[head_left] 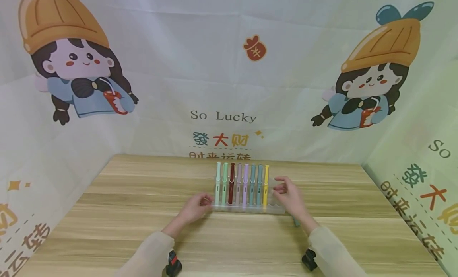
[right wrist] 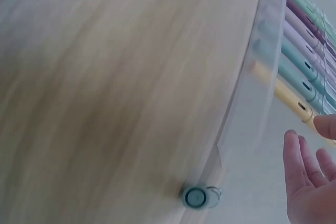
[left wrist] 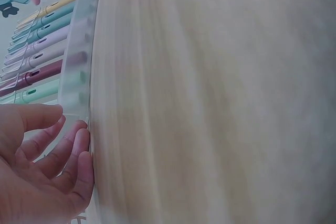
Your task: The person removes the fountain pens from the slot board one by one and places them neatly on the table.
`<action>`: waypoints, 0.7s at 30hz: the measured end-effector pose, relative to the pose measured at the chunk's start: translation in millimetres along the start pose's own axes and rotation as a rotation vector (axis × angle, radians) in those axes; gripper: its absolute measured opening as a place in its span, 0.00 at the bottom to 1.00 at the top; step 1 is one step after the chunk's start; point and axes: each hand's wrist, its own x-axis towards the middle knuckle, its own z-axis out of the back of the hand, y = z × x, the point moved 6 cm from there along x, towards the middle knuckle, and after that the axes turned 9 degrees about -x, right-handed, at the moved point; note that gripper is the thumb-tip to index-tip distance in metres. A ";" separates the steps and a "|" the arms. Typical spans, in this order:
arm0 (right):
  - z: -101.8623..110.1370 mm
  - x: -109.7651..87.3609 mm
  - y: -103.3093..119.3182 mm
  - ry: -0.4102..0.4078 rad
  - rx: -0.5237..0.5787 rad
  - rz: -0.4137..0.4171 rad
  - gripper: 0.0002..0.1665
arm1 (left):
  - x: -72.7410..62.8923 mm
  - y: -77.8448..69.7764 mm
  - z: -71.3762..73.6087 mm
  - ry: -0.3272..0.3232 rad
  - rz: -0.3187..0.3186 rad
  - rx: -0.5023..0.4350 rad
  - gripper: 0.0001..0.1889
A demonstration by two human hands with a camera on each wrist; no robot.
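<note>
A clear pen rack [head_left: 250,209] stands on the table with several capped pens upright in a row. They run from pale mint [head_left: 218,185] and green through a dark red pen [head_left: 231,183], purples and teals to a yellow pen [head_left: 266,185]. My left hand [head_left: 198,207] is at the rack's left end, fingers loosely bent and fingertips right by its corner. Beside the yellow pen, at the rack's right end, my right hand [head_left: 289,191] has its thumb and fingers apart, with nothing between them. A teal pen [right wrist: 197,196] lies on the table, partly hidden under the right wrist in the head view.
The wood-grain table [head_left: 143,189] is enclosed at the back and sides by a pale printed cloth [head_left: 222,70]. Dark devices are strapped at the left wrist [head_left: 173,265] and the right wrist [head_left: 309,260].
</note>
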 end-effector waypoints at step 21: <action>-22.9 3.6 4.4 0.001 0.058 -0.035 0.32 | 0.7 0.4 0.1 0.011 -0.015 -0.010 0.08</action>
